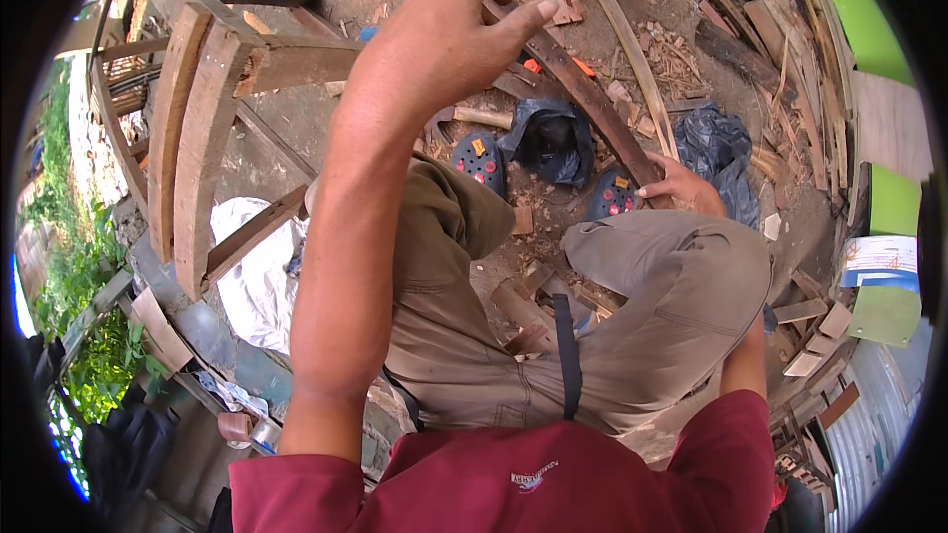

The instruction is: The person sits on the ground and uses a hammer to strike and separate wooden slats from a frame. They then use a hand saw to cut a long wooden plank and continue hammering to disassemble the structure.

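A long, dark brown wooden strip (585, 89) slants from the far middle down toward my right knee. My left hand (444, 39) reaches across from the left, its fingers curled over the strip farther up and its thumb stretched along the near side. Some of those fingers are hidden behind the hand. At the strip's near end, just above my right knee, my right hand (683, 188) grips the wood, its thumb on top. A black plastic bag (553, 143) lies between my dark clogs (481, 163), beneath the strip.
A wooden frame with curved legs (212, 128) stands close on my left, a white cloth (255, 271) beside it. Another dark plastic bag (713, 153) lies right of my right hand. A pale wood strip (632, 59) and offcuts litter the dirt floor. Stacked boards (790, 49) line the right.
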The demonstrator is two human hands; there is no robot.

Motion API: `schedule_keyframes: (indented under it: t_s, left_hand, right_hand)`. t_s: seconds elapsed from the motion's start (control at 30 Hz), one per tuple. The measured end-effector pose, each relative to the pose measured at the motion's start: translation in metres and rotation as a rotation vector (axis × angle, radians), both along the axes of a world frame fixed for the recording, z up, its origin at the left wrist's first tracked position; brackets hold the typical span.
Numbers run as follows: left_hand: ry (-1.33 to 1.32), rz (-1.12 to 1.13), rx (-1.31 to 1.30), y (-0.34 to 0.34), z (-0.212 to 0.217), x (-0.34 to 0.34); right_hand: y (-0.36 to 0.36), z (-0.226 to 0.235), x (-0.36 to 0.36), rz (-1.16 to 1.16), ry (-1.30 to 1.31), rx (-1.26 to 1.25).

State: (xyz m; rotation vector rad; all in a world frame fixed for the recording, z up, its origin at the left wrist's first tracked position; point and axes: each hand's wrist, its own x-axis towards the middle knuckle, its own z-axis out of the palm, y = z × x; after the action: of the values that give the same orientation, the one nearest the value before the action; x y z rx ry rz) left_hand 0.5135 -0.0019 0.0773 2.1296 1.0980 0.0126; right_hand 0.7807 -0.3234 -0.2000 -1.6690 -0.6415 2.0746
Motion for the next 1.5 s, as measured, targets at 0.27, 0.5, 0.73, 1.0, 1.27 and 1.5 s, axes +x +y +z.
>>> schedule_keyframes:
  t_s: [0.27,0.5,0.73,1.0,1.27,1.5]
  left_hand:
    - [0.134,-0.183,-0.133,0.001,-0.006,0.018]
    - [0.213,-0.211,-0.280,0.006,-0.017,0.050]
    - [0.017,-0.378,-0.385,-0.047,-0.052,0.067]
    - [0.044,-0.508,-0.656,-0.134,0.017,0.064]
    - [0.197,-0.825,-0.666,-0.139,0.071,-0.002]
    - [0.257,-0.705,-0.609,-0.106,0.022,-0.077]
  right_hand:
    - [-0.004,0.008,0.009,0.140,-0.205,0.103]
    - [0.019,0.047,0.039,0.185,-0.379,0.220]
    - [-0.021,0.108,-0.014,-0.418,-0.955,0.410]
    - [-0.197,0.193,-0.194,-1.085,-1.056,-0.452]
    - [-0.202,0.185,-0.350,-1.034,-0.595,-0.832]
    - [-0.124,0.182,-0.375,-1.016,-0.442,-0.945]
